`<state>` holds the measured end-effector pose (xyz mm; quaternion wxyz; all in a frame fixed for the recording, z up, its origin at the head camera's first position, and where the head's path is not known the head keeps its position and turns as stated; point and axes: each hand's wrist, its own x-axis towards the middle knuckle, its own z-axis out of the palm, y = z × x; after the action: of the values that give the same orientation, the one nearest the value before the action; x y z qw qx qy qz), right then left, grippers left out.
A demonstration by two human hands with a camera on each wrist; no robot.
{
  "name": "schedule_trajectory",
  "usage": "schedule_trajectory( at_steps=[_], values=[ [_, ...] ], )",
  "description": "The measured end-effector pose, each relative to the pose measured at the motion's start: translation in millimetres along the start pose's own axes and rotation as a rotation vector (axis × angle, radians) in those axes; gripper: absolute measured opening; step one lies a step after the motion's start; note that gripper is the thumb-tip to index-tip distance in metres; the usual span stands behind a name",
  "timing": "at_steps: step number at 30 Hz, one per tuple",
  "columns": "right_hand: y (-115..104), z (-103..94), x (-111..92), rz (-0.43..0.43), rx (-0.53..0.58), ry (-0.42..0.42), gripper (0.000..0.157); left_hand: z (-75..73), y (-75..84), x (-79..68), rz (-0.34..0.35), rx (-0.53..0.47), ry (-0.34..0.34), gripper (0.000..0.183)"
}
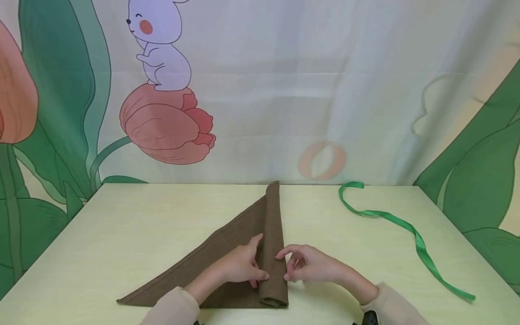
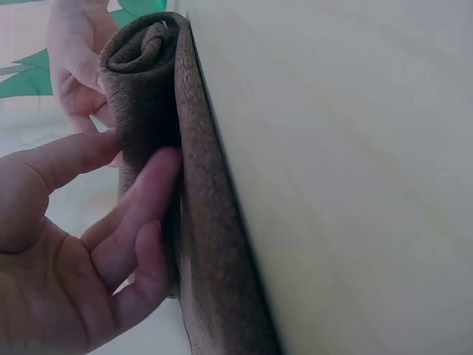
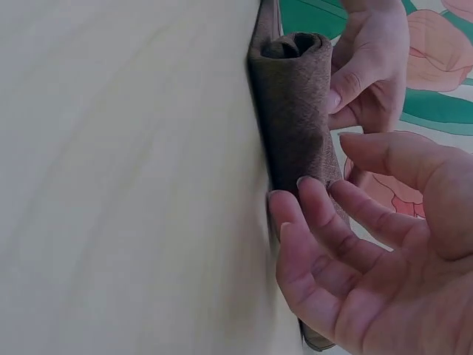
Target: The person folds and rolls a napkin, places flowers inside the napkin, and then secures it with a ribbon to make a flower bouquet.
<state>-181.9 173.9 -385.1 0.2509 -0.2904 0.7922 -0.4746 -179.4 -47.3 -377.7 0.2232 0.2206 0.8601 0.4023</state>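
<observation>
A brown cloth point(image 1: 221, 250) lies on the table, its right side wound into a roll point(image 1: 273, 234) and the rest a flat triangle pointing left. My left hand point(image 1: 243, 262) is on the roll's left side, thumb touching the roll and fingertips point(image 2: 159, 174) down where roll meets flat cloth. From the right, my right hand point(image 1: 310, 264) touches the roll with its fingertips point(image 3: 314, 196), the fingers loosely bent. In the right wrist view the spiral end of the roll faces up, and its thumb stands apart from the cloth.
A green ribbon point(image 1: 406, 224) lies in loose curves on the table's right side. The pale table point(image 1: 81, 243) ends at a backdrop curtain point(image 1: 260, 113) printed with a rabbit, flowers and leaves.
</observation>
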Motion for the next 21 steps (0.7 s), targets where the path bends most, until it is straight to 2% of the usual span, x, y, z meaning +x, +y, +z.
schedule_trajectory(
  at_steps=[5,11,21],
  values=[
    [3.0,3.2,1.2,-0.005,-0.008,-0.01,0.039,-1.7,0.2,0.0,0.051,0.1,0.037,0.091],
    [2.8,6.1,2.7,-0.015,-0.039,-0.015,0.039,-3.5,-1.9,-0.3,0.109,0.196,0.023,0.067],
    [1.1,8.5,5.0,-0.018,-0.12,0.002,0.036,-8.8,-8.5,2.2,0.085,0.148,-0.045,0.056]
  ],
)
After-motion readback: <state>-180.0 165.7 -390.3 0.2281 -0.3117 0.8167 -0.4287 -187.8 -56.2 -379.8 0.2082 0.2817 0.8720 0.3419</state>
